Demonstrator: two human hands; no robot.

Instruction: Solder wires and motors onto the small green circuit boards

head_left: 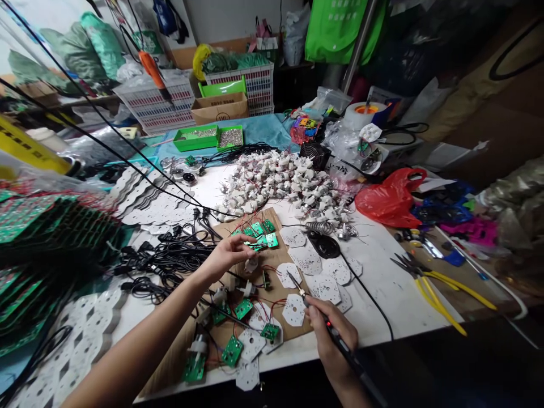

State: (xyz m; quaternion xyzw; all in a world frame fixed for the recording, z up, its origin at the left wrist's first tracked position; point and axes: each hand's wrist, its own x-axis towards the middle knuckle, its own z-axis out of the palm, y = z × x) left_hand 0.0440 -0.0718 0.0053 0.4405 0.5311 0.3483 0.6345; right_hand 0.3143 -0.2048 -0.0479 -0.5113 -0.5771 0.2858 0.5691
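My left hand (229, 254) reaches over a cardboard sheet (272, 218), its fingers stretched out and apart. The fingertips are at the near edge of a small green circuit board (271, 241) in a cluster of such boards; any contact is hard to make out. A soldering iron (329, 326) is gripped in my right hand (334, 340), a small red light glowing on its handle. Its tip points up and left, over a white perforated octagonal plate (289, 276). Nearer me lie wired green boards (243, 309) with white parts attached, among more white plates (294, 310).
Behind the cardboard lies a heap of white wired parts (280, 181). Black cables (170, 255) and stacked green boards (51, 226) are left. Yellow-handled pliers (437, 283) and a red bag (391, 198) are right. A black cord (369, 294) crosses the table; green trays (195, 139) stand behind.
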